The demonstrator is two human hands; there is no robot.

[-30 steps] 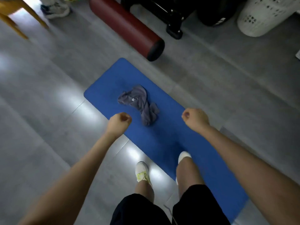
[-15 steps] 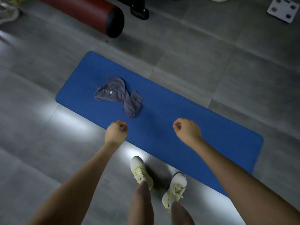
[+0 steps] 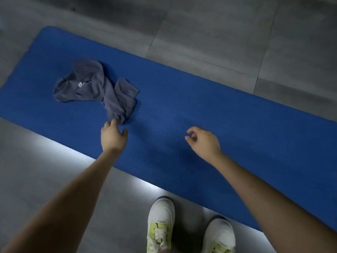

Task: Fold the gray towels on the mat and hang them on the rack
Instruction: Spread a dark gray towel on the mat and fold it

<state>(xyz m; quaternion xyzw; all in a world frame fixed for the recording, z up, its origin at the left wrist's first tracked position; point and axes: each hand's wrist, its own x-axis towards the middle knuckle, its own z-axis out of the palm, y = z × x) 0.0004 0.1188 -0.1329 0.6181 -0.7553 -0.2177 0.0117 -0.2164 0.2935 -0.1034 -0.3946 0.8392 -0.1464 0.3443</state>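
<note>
Towel [image 3: 102, 88], logo [image 3: 80, 84] unreadable, lies crumpled on mat [image 3: 200, 106]; left hand [image 3: 113, 137] relaxed at its edge, right hand [image 3: 204, 141] loosely curled.

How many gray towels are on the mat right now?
1. A crumpled gray towel lies on the left part of the blue mat, right by the fingertips of the left hand. The bunched folds could hide a second one; I cannot tell.
</note>
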